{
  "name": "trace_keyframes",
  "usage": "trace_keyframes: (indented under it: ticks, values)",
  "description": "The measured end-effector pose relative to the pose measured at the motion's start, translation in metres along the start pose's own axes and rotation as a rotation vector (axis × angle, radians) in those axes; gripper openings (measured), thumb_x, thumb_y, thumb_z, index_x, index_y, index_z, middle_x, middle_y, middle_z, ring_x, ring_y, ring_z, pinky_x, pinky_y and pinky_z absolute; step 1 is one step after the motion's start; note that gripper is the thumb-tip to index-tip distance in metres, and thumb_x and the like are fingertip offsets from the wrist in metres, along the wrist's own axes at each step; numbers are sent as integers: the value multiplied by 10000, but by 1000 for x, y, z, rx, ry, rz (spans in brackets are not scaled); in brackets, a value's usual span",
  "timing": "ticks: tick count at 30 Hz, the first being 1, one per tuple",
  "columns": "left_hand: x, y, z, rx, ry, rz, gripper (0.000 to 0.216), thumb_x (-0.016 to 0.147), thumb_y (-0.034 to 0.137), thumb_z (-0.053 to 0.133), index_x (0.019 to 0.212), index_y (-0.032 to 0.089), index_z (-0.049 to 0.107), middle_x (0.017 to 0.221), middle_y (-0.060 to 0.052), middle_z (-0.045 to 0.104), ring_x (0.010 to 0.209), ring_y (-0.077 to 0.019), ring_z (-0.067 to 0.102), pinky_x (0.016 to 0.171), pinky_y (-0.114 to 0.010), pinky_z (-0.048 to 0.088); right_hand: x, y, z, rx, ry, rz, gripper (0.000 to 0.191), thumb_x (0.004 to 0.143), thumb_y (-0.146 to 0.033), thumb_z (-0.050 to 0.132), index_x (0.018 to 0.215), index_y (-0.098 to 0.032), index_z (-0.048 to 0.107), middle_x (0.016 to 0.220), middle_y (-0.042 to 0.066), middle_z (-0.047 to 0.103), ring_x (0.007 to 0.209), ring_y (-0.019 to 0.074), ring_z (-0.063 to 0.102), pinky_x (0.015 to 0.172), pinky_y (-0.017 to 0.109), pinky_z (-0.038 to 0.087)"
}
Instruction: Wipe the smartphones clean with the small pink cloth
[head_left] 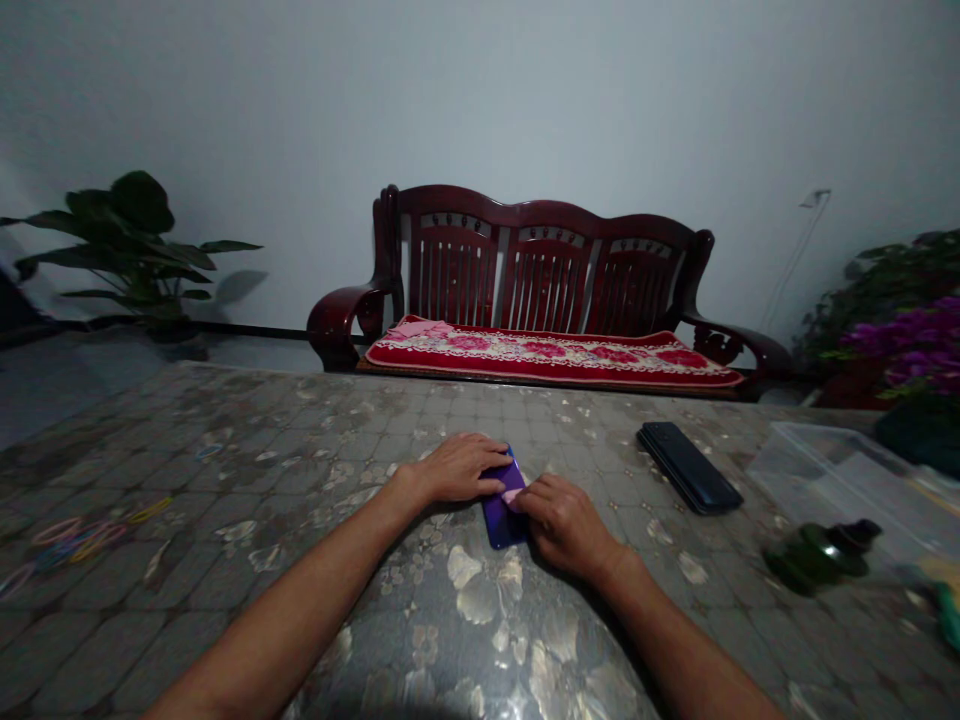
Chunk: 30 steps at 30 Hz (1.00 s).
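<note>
- Grey, floral-patterned worktop (262, 440): extends beneath both hands.
- Left hand (463, 466): thumb and fingers apart, resting on a glossy blue-purple rectangular phone (502, 525).
- Right hand (564, 518): fingers clamped on a small pink piece of cloth (511, 498).
- Phone: lies flat on the worktop, between the hands.
- Cloth: touches the phone's surface.

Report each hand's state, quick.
Left hand: open, laid on the purple phone.
Right hand: closed, pinching a pink scrap over the phone.

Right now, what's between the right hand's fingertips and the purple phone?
A small pink piece, probably cloth, pinched by the right hand over the purple phone; head view shows it.
</note>
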<state>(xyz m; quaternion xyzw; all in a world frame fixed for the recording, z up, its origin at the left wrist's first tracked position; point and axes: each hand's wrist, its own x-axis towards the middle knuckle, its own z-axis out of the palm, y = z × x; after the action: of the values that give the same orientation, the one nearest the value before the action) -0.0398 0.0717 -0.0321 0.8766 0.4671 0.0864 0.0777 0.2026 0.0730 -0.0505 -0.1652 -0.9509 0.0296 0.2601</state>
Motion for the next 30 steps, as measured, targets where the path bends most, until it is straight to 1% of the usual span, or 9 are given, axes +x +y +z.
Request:
trace_keyframes:
  ticks: [4, 6, 8, 11, 15, 21, 26, 28, 30]
  values:
    - [3, -12, -10, -23, -170, 81, 800, 819, 679, 671, 1474, 250, 506, 1545, -126, 468, 1409, -354, 448, 1184, -455, 291, 1, 1, 2, -14, -12, 32, 345, 744, -17, 540, 1005, -196, 675, 873, 66, 716, 794, 217, 575, 731, 321, 429]
    - [5, -18, -13, -18, -246, 94, 964, 713, 699, 758, 1510, 253, 451, 1587, -136, 398, 1442, -374, 395, 1192, -470, 277, 1, 1, 2, -16, -20, 37, 330, 749, -20, 541, 992, -196, 678, 858, 65, 710, 786, 216, 565, 719, 318, 419]
    - [8, -22, -16, -12, -286, 107, 1040, 644, 695, 808, 1518, 276, 431, 1600, -121, 383, 1462, -377, 360, 1198, -477, 266, 1, 2, 2, -10, -24, 32, 313, 765, -24, 537, 984, -195, 681, 852, 65, 704, 788, 217, 558, 712, 317, 412]
    - [16, -24, -21, 0, -317, 133, 993, 649, 682, 813, 1493, 296, 461, 1585, -104, 415, 1478, -368, 333, 1204, -503, 241, 1, 2, 3, 0, -19, 27, 297, 792, -25, 528, 976, -197, 685, 851, 63, 699, 792, 217, 553, 712, 316, 408]
    - [26, -21, -25, 31, -321, 204, 846, 744, 670, 752, 1455, 283, 507, 1549, -118, 467, 1467, -358, 358, 1196, -516, 250, 0, 2, 3, -1, -12, 30, 274, 799, -25, 536, 951, -197, 685, 844, 59, 695, 790, 212, 553, 717, 311, 407]
    - [28, -19, -20, 74, -271, 341, 700, 860, 641, 646, 1406, 213, 550, 1484, -178, 531, 1376, -329, 491, 1154, -427, 339, 0, 3, 3, 1, -10, 34, 274, 811, -39, 541, 973, -195, 698, 863, 64, 709, 799, 212, 572, 722, 310, 419]
    - [28, -12, -25, 87, -226, 474, 585, 870, 577, 676, 1317, 211, 590, 1263, -176, 654, 1118, -285, 638, 999, -366, 451, -3, 7, 4, 4, 18, 51, 319, 751, -29, 564, 979, -191, 717, 863, 61, 735, 786, 213, 601, 720, 307, 436]
    - [29, -6, -28, 170, -259, 485, 588, 865, 588, 673, 1303, 205, 588, 1142, -161, 679, 996, -273, 655, 921, -353, 469, -6, 11, 5, 13, 44, 81, 330, 749, -28, 564, 982, -195, 728, 863, 59, 743, 781, 208, 615, 722, 300, 446]
    - [28, 1, -29, 258, -280, 447, 610, 856, 623, 660, 1281, 190, 593, 1051, -152, 682, 911, -271, 649, 868, -351, 470, -8, 16, 6, 29, 73, 137, 334, 756, -27, 560, 978, -200, 739, 869, 56, 748, 790, 203, 633, 730, 293, 458]
